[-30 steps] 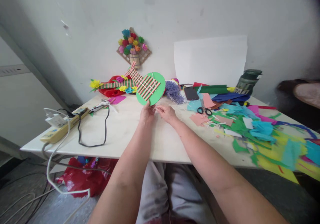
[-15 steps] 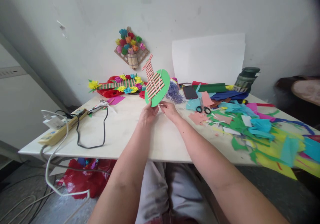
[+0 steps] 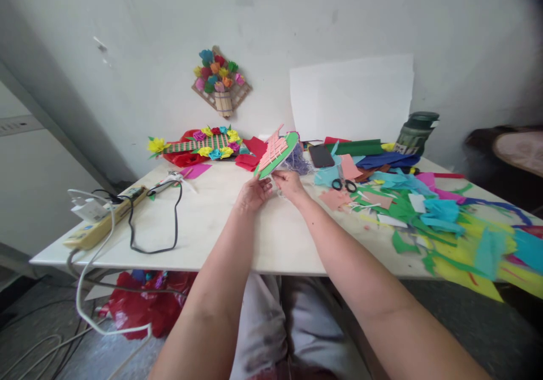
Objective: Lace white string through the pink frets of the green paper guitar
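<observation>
Over the middle of the white table (image 3: 212, 233), both hands meet at a green paper disc (image 3: 278, 152) carrying a lattice of pink strips. My left hand (image 3: 253, 192) pinches the disc's lower edge. My right hand (image 3: 289, 184) is closed on the same edge just to the right. The disc is tipped back, nearly edge-on to me, its far end pointing at the wall. A tuft of purple thread (image 3: 298, 162) lies right behind it.
Black scissors (image 3: 344, 185), a phone (image 3: 321, 156) and heaps of coloured paper scraps (image 3: 441, 216) fill the right side. A glue gun (image 3: 169, 181) with black cord and a power strip (image 3: 102, 221) sit left. A flower-trimmed strip craft (image 3: 199, 143) and a green jar (image 3: 416, 132) stand by the wall.
The disc has turned from facing me to nearly edge-on and has dropped lower toward the table. Both hands stayed at its lower edge.
</observation>
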Tool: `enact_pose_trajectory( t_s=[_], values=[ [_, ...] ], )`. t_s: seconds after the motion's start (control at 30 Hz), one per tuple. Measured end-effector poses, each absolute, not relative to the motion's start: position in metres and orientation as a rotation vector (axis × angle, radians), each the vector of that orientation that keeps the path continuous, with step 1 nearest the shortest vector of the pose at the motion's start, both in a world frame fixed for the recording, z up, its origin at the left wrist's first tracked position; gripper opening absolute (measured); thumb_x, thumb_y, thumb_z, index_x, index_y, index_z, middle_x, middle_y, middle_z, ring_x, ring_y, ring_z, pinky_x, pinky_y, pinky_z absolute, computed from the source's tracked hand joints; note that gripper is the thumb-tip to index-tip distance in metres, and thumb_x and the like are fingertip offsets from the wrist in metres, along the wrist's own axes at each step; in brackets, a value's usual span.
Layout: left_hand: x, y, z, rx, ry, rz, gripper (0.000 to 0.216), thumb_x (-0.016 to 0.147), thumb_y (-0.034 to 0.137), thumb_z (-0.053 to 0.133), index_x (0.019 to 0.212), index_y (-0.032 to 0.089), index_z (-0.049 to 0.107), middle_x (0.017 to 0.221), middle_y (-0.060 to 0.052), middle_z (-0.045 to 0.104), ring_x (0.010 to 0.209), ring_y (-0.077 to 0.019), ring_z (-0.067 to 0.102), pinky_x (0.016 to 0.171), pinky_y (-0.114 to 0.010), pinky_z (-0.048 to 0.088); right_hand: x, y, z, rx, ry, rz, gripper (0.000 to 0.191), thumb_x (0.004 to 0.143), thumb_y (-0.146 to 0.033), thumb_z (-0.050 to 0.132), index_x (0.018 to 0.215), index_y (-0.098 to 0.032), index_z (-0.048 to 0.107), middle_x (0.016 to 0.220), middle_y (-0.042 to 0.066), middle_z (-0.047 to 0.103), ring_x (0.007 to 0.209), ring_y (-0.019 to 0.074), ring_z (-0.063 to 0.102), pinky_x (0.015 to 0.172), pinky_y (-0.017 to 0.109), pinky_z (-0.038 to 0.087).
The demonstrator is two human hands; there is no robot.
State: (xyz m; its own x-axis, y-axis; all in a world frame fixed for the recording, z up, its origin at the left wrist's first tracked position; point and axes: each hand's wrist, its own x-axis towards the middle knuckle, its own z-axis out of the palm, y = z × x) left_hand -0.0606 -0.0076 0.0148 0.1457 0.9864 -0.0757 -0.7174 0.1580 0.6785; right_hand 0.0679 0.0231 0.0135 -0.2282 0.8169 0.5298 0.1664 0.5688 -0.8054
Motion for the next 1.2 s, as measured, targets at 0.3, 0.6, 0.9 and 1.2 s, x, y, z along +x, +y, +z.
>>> enact_pose_trajectory(
  t_s=[0.3,0.6,0.9,1.2],
  values=[
    [-0.059,-0.014,0.022,0.428,0.327,1.357,0.024,0.085,0.02,0.041,0.062,0.015,0.046,0.056,0.0,0.036,0.046,-0.0049,0.037,0.041,-0.014,0.036,0.062,0.023,0.014,-0.802,-1.695,0.735,0.029,0.079,-0.027,0.048,0.099,-0.018,0.067,0.089,0.004,0.069,0.085,0.0146,0.062,0.077,0.027,0.046],
    [-0.057,-0.017,0.024,0.478,0.429,1.393,0.021,0.085,0.017,0.041,0.064,0.016,0.045,0.056,0.002,0.032,0.044,-0.0037,0.032,0.039,-0.012,0.032,0.063,0.017,0.022,-0.807,-1.706,0.625,0.024,0.082,-0.026,0.048,0.097,-0.021,0.067,0.1,0.003,0.068,0.094,0.0142,0.061,0.084,0.027,0.044],
    [-0.057,-0.011,0.02,0.474,0.384,1.347,0.02,0.082,0.016,0.04,0.063,0.016,0.045,0.055,0.002,0.033,0.043,-0.0042,0.031,0.039,-0.013,0.033,0.06,0.016,0.024,-0.891,-1.726,0.552,0.026,0.085,-0.029,0.045,0.096,-0.021,0.066,0.094,0.003,0.068,0.086,0.0141,0.061,0.079,0.025,0.044],
    [-0.056,-0.011,0.021,0.481,0.455,1.352,0.019,0.082,0.018,0.041,0.063,0.016,0.044,0.055,0.002,0.03,0.043,-0.0047,0.031,0.04,-0.014,0.032,0.06,0.016,0.026,-0.957,-1.74,0.542,0.025,0.084,-0.029,0.044,0.094,-0.021,0.066,0.089,0.003,0.068,0.083,0.0151,0.061,0.076,0.026,0.044]
  ],
)
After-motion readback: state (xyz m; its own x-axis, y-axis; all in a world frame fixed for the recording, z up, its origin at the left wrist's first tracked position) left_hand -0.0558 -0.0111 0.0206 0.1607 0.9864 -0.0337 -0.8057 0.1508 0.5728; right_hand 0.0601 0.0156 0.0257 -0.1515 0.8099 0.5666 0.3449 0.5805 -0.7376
